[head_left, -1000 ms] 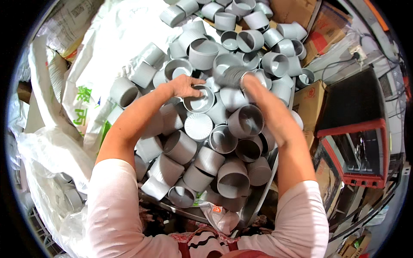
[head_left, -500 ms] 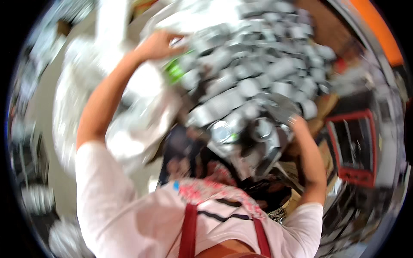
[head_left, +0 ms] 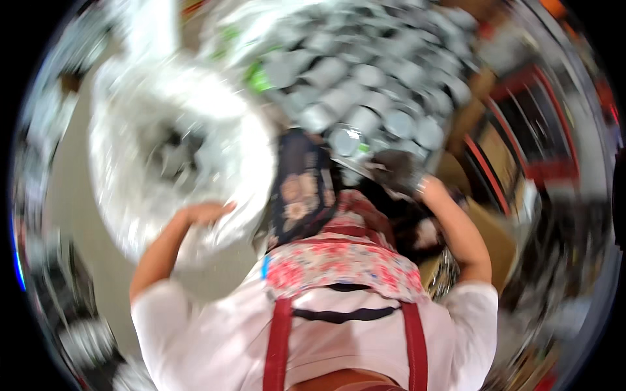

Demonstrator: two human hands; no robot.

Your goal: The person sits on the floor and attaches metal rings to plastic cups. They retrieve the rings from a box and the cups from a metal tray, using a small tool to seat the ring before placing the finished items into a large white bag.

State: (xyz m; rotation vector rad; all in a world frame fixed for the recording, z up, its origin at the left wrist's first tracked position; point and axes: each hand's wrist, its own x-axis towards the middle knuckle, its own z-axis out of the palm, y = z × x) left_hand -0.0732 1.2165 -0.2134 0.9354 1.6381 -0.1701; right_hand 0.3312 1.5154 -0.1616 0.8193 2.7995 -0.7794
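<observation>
My left hand (head_left: 205,212) lies over the near side of a large clear plastic bag (head_left: 251,146). One finger stretches to the right, while the others are smeared. Inside the bag's round opening are a few grey pieces (head_left: 177,155). My right hand (head_left: 398,171), in what looks like a dark glove, is at the near edge of a heap of grey, short cylindrical parts (head_left: 372,77). Its fingers are blurred, and whether they hold anything is unclear. One round part with a shiny face (head_left: 344,141) sits near the right hand.
Bright green pieces (head_left: 259,77) show at the heap's left side. Red-framed crates or racks (head_left: 536,127) stand to the right, near cardboard (head_left: 492,241). Dark flowered cloth (head_left: 298,189) hangs between the bag and my body. Grey floor (head_left: 72,186) shows at the left.
My left hand has come back from the heap's left edge to the bag's near side. The right hand has moved slightly nearer and left. The view has shifted, showing the bag's opening.
</observation>
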